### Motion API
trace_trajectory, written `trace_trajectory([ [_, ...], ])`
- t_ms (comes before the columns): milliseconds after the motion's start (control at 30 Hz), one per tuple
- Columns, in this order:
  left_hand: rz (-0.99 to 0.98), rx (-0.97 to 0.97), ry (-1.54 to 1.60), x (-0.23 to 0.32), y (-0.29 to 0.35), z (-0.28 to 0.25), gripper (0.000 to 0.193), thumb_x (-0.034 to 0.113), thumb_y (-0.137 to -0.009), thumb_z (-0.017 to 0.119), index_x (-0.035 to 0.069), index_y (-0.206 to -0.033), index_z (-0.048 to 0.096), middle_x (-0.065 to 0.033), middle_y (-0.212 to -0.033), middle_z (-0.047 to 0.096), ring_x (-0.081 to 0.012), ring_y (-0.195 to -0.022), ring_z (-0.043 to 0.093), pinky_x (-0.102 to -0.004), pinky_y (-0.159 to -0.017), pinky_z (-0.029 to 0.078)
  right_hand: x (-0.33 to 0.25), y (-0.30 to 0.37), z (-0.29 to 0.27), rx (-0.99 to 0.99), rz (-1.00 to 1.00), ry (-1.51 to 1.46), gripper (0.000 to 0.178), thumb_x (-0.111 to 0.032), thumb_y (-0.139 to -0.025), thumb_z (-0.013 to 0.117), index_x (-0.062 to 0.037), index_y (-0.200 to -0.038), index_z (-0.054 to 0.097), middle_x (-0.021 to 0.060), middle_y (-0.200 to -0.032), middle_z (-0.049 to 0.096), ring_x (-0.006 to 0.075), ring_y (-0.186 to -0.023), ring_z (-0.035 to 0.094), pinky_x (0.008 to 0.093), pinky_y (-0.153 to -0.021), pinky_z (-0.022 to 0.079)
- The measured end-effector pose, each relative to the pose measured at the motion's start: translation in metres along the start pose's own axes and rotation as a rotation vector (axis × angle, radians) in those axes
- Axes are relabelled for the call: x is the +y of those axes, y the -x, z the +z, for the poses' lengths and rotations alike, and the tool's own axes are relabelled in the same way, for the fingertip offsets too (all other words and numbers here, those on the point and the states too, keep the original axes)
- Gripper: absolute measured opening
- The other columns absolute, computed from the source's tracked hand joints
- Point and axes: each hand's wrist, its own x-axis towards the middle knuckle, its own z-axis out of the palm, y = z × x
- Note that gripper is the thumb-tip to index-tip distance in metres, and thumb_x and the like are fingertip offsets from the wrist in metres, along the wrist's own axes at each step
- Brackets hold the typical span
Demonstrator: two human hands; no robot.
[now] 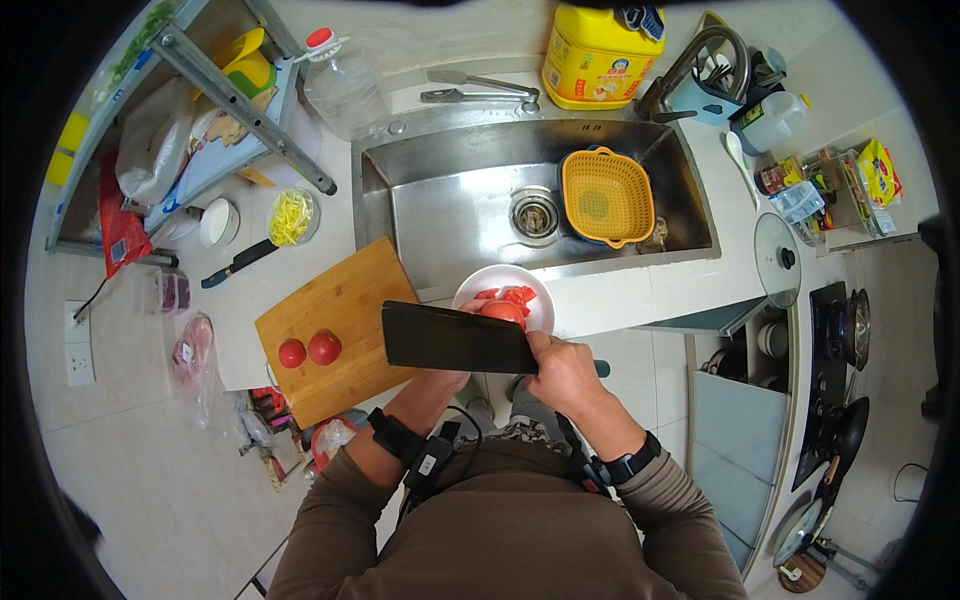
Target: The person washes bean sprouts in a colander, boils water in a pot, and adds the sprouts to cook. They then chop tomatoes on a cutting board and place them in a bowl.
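My right hand (572,376) is closed round the handle of a dark, broad-bladed cleaver (455,338), whose green handle end sticks out to the right. The blade hides most of my left hand (446,381); its fingertips show above the blade, holding a red tomato (503,312). Under the tomato is a white bowl (540,292) with cut tomato pieces (518,295) in it, at the counter's front edge. Left of the cleaver, two whole tomatoes (324,347) rest on a wooden cutting board (350,300) that overhangs the counter edge.
A steel sink (440,190) lies ahead, with a yellow basket (608,195) inside. A black-handled knife (240,263) and a bowl of yellow-green shreds (291,217) lie left. A glass lid (776,262) is on the right counter, and the stove (822,370) is farther right.
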Motion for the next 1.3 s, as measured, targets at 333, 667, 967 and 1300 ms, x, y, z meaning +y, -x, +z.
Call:
trace_trajectory([
  [333, -0.108, 0.172, -0.129, 0.019, 0.008, 0.027, 0.021, 0.023, -0.085, 0.057, 0.007, -0.098, 0.061, -0.0062, -0.096, 0.062, -0.0137, -0.092, 0.059, -0.0287, -0.078, 0.048, 0.032, 0.015, 0.011, -0.004, 0.095, 0.058, 0.021, -0.006, -0.061, 0.058, -0.0034, -0.081, 0.053, 0.0156, -0.069, 0.061, 0.0334, -0.064, 0.061, 0.0414, -0.058, 0.049],
  [667, -0.311, 0.182, 0.092, 0.018, 0.010, 0.018, 0.035, 0.008, -0.078, 0.055, 0.008, -0.113, 0.054, -0.0055, -0.103, 0.059, -0.0146, -0.093, 0.056, -0.0278, -0.074, 0.045, 0.028, 0.012, 0.015, -0.188, 0.237, -0.058, 0.018, -0.011, -0.070, 0.056, -0.0030, -0.086, 0.058, 0.0185, -0.074, 0.062, 0.0360, -0.071, 0.061, 0.0437, -0.065, 0.049],
  [967, -0.412, 0.267, 0.062, 0.009, 0.008, 0.015, 0.044, 0.008, -0.074, 0.052, 0.006, -0.118, 0.048, -0.0070, -0.108, 0.056, -0.0183, -0.101, 0.053, -0.0321, -0.085, 0.044, 0.018, 0.007, 0.021, -0.295, 0.472, -0.126, 0.018, -0.015, -0.077, 0.054, -0.0018, -0.083, 0.064, 0.0203, -0.082, 0.063, 0.0364, -0.079, 0.061, 0.0432, -0.072, 0.049],
  [1300, -0.534, 0.146, 0.110, 0.004, 0.006, 0.011, 0.043, 0.012, -0.075, 0.051, 0.010, -0.118, 0.050, -0.0038, -0.108, 0.056, -0.0147, -0.089, 0.055, -0.0277, -0.071, 0.044, 0.016, -0.012, 0.028, -0.244, 0.531, -0.164, 0.017, -0.015, -0.078, 0.054, -0.0016, -0.081, 0.064, 0.0211, -0.082, 0.063, 0.0369, -0.078, 0.061, 0.0437, -0.071, 0.049],
])
